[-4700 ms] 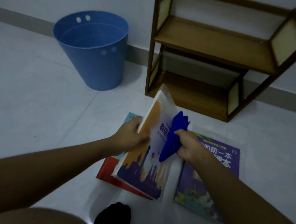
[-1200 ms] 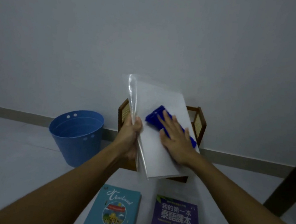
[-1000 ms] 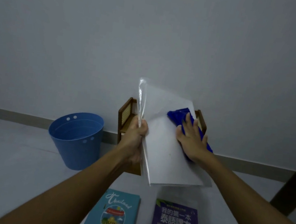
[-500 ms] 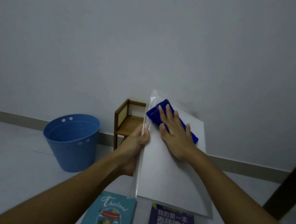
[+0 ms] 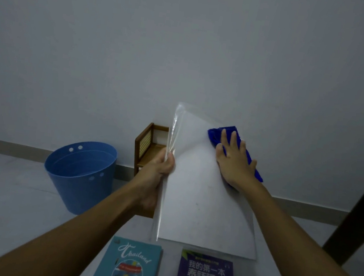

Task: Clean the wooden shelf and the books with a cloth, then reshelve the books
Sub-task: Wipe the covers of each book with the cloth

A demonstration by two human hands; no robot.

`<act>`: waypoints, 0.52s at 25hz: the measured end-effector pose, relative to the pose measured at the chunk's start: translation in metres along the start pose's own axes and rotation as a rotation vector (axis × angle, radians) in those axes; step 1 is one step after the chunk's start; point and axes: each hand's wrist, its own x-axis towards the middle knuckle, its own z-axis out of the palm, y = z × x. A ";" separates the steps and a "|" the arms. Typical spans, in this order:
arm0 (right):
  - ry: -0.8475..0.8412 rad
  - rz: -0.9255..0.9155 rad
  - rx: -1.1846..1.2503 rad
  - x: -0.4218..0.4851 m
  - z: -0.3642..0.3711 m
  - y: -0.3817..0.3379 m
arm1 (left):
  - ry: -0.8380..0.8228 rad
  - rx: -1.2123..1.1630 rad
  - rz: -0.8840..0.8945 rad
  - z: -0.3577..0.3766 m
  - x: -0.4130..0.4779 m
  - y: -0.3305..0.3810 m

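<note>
Right hand [image 5: 234,162] lies flat and spread, pressing the blue cloth [image 5: 225,132] on the white book [image 5: 200,200]. Left hand [image 5: 156,176] pinches the book's left edge. The wooden shelf [image 5: 146,147] stands behind the book. Wipe slowly, hold tight.

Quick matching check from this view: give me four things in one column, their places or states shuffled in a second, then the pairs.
1. blue cloth
2. white book
3. Thailand book
4. blue bucket

A. lying on the floor
B. standing left of the wooden shelf
C. pressed under the right hand
D. held up by the left hand

Pairs: 1-C, 2-D, 3-A, 4-B
</note>
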 end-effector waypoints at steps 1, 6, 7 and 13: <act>-0.001 -0.032 -0.018 -0.002 0.001 -0.006 | -0.022 0.009 -0.010 0.000 0.000 -0.001; -0.035 -0.378 -0.015 -0.012 0.011 -0.035 | -0.051 0.075 -0.029 0.002 0.001 -0.007; -0.033 -0.427 -0.009 -0.012 0.012 -0.037 | -0.031 0.115 -0.011 0.001 0.002 -0.007; 0.101 -0.297 0.049 0.001 0.002 -0.017 | 0.008 0.143 0.028 -0.005 0.001 0.004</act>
